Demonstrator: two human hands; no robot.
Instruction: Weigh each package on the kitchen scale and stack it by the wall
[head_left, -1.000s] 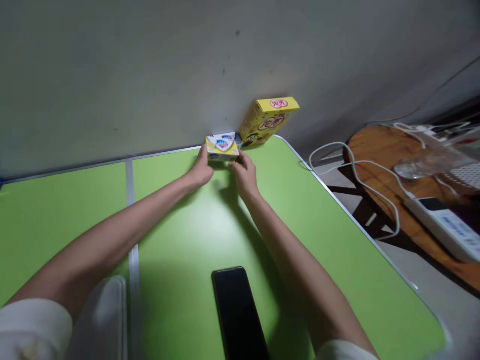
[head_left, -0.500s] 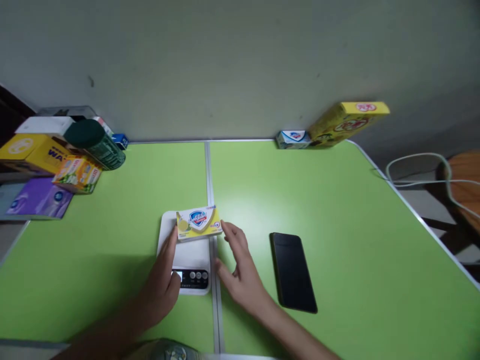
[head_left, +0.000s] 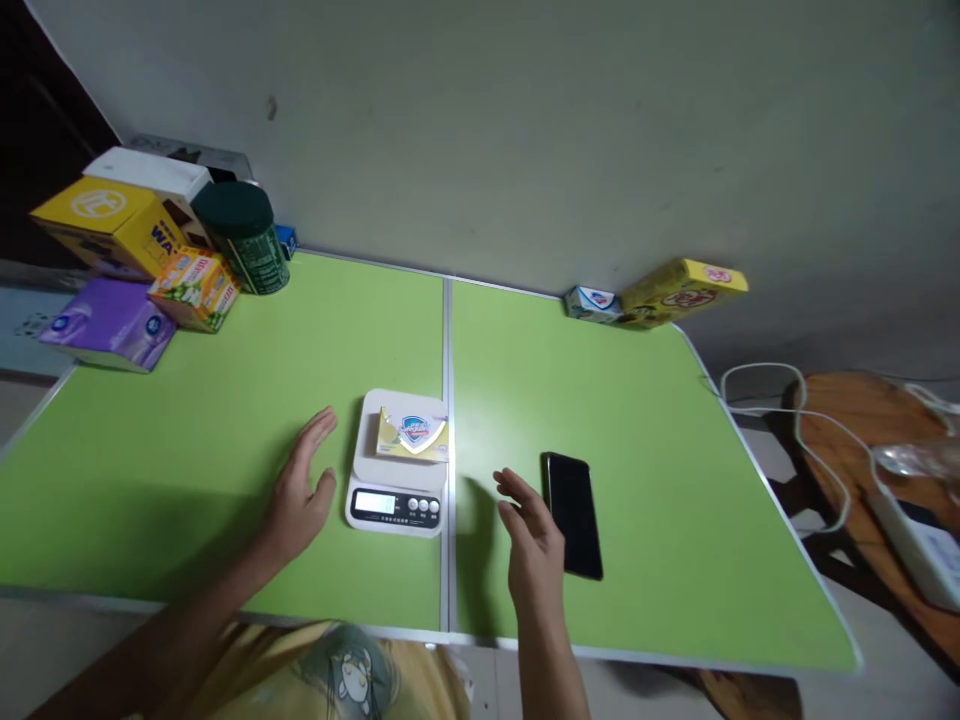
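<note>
A yellow and white Safeguard soap box (head_left: 412, 434) rests on the platform of a white digital kitchen scale (head_left: 405, 479). The scale's display is lit, but its figures are too faint to read. To the left of the scale, my left hand (head_left: 298, 498) is held with fingers extended and thumb apart, holding nothing. My right hand (head_left: 534, 545) hovers right of the scale, near a black smartphone (head_left: 574, 515) lying on the green table (head_left: 645, 420). Its fingers are stretched out and it holds nothing.
At the back left stand a dark green canister (head_left: 244, 235), a yellow box (head_left: 112, 225), an orange box (head_left: 195, 288) and a purple box (head_left: 112, 322). A small soap box (head_left: 592, 304) and a tall yellow box (head_left: 682, 293) are against the wall. White cables (head_left: 802, 420) hang beyond the right edge.
Both hands have let go of the soap box and drawn apart, left and right. The box now sits on the scale. The camera view has shifted and tilted.
</note>
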